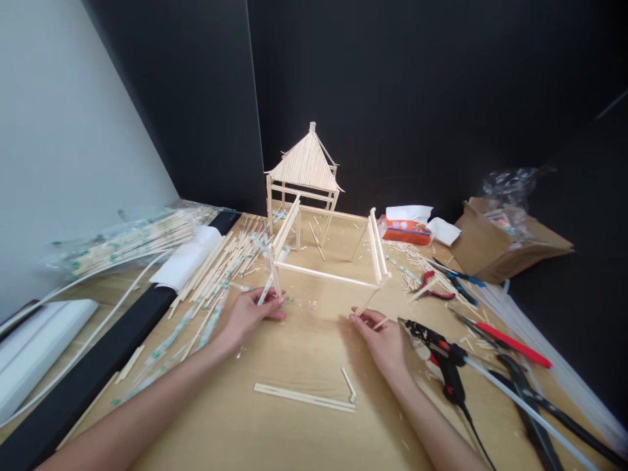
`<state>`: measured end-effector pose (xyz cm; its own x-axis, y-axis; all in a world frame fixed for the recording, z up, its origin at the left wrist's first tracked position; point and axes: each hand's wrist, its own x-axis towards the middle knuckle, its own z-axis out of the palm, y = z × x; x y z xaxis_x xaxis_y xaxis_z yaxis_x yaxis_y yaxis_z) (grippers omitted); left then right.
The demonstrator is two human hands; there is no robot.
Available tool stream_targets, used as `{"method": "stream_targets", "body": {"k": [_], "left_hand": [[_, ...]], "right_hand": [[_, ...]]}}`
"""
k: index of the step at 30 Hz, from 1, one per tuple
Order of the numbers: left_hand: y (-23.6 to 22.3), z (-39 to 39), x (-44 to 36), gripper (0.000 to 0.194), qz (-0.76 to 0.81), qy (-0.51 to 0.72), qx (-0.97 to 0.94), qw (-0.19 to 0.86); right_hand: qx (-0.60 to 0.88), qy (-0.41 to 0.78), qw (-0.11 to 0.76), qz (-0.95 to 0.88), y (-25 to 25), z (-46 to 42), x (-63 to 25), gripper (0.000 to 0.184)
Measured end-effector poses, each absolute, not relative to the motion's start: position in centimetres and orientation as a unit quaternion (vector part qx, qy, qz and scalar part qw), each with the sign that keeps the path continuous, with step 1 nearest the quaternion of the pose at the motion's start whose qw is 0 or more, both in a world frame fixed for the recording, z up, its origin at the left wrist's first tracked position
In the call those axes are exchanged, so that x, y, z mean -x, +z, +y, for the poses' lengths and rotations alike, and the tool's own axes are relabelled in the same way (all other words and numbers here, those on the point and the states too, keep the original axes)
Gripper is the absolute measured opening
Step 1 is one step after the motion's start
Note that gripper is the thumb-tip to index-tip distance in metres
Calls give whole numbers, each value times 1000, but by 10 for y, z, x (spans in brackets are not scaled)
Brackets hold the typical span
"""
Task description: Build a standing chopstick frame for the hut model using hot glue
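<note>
My left hand (pixel 251 315) pinches the lower end of a leg of a wooden stick frame (pixel 324 275), at its near left corner. My right hand (pixel 379 337) grips a slanted stick (pixel 367 301) under the frame's near right corner, and a short loose stick (pixel 381 322) lies by its fingers. The frame stands on a light wooden table (pixel 299 353) and is made of long thin sticks joined at the corners. Behind it stands a stick model hut (pixel 304 171) with a peaked roof on stilts. Its far side is partly hidden by the frame.
A hot glue gun (pixel 436 350) lies right of my right hand, with a long glue stick (pixel 530 412) beside it. Pliers (pixel 426 288), a red-handled tool (pixel 513 343), loose sticks (pixel 216 271), bagged sticks (pixel 132 242) and a cardboard box (pixel 510 242) surround the table.
</note>
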<state>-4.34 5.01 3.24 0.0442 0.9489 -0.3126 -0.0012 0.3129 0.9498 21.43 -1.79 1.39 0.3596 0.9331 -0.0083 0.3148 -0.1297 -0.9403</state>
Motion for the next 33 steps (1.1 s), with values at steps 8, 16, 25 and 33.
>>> {"method": "stream_targets", "body": {"k": [8, 16, 25, 33], "left_hand": [[34, 45, 45, 57, 552, 448, -434, 554], [61, -34, 51, 32, 469, 547, -248, 648], [65, -47, 16, 15, 389, 625, -91, 671], [73, -50, 25, 18, 404, 649, -112, 635]], "right_hand": [[679, 308, 491, -450, 16, -18, -218, 47], [630, 440, 393, -505, 34, -122, -160, 32], [525, 650, 250, -490, 31, -118, -107, 56], [504, 683, 256, -462, 21, -136, -109, 63]]}}
